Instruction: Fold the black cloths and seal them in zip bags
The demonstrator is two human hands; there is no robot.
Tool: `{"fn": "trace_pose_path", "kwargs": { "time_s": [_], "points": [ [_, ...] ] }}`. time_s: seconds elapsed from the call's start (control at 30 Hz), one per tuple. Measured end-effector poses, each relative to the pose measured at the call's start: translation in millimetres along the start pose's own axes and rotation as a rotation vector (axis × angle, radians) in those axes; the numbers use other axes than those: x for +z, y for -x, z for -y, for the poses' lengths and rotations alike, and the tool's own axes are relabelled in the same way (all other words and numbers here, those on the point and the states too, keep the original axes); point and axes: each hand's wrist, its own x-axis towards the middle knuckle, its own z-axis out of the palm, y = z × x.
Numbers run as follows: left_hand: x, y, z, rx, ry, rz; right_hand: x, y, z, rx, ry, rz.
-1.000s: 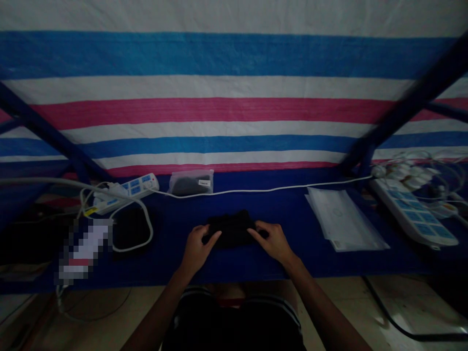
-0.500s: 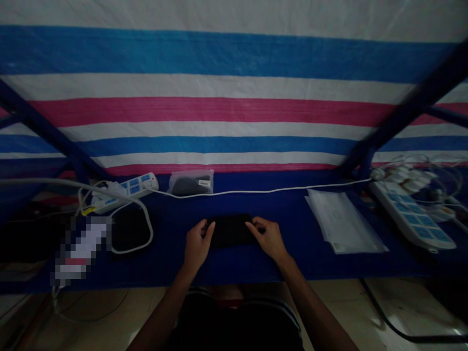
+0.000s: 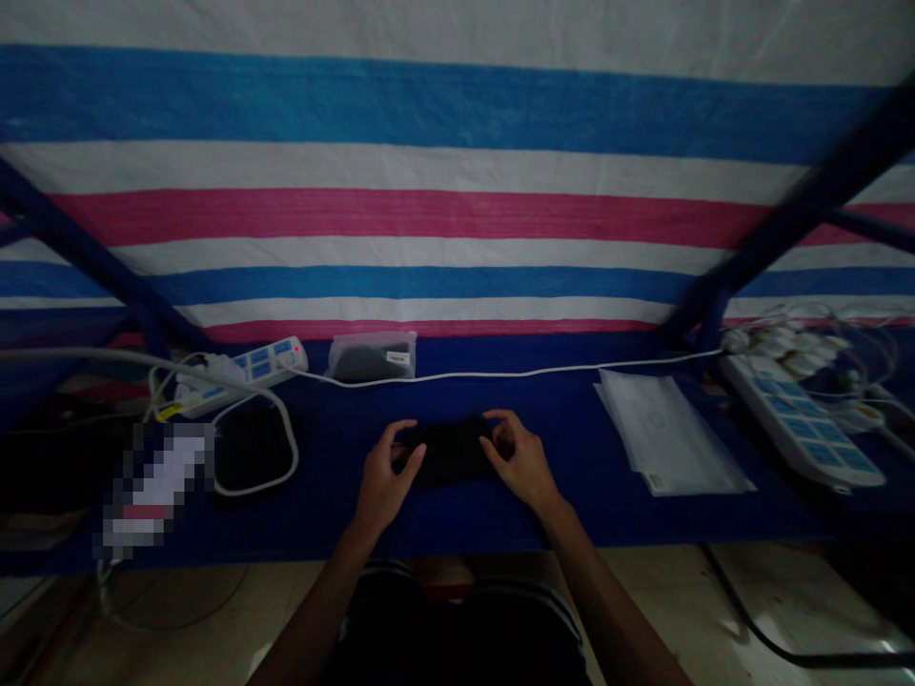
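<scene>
A dark, flat, roughly rectangular item lies on the blue surface in front of me; its details are lost in the dim light. At its left end is my left hand, thumb and forefinger curved around the edge with a gap between them. My right hand is at the other end, its thumb on the near side and its forefinger stretched over the far side. Both hands hold the dark item between them.
Behind lie a clear pouch with a dark object and a long white cable. Power strips stand left and right. Plastic bags lie to the right, a black object to the left. A striped sheet hangs behind.
The forefingers of both hands have lifted and stretched out along the far corners of the dark item. My left thumb has shifted slightly to the right.
</scene>
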Motion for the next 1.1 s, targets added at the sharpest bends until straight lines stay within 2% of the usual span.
{"fn": "trace_pose_path", "kwargs": {
  "time_s": [0.1,0.2,0.57,0.87,0.97,1.03,1.1],
  "points": [
    [-3.3,1.9,-0.9,0.034,0.017,0.062,1.1,-0.6,-1.0,0.002,-0.015,0.013],
    [-3.6,1.5,2.3,0.021,-0.003,0.073,2.0,-0.9,-2.0,0.019,-0.021,0.012],
    [-1.2,2.6,14.8,0.053,-0.041,-0.058,4.0,-4.5,-3.4,0.097,-0.043,0.006],
    [1.9,0.7,20.6,0.311,-0.21,-0.182,6.2,-7.8,0.9,0.096,0.015,-0.023],
    [2.3,2.9,13.5,0.345,-0.321,-0.203,6.6,-6.7,-0.3,0.094,0.01,-0.031],
    [4.6,6.2,-1.0,0.366,-0.415,-0.219,6.4,-6.0,-1.0,0.088,0.008,-0.039],
    [10.2,10.2,-20.2,0.415,-0.488,-0.178,5.7,-5.7,-0.9,0.077,0.007,-0.04]
  ]
}}
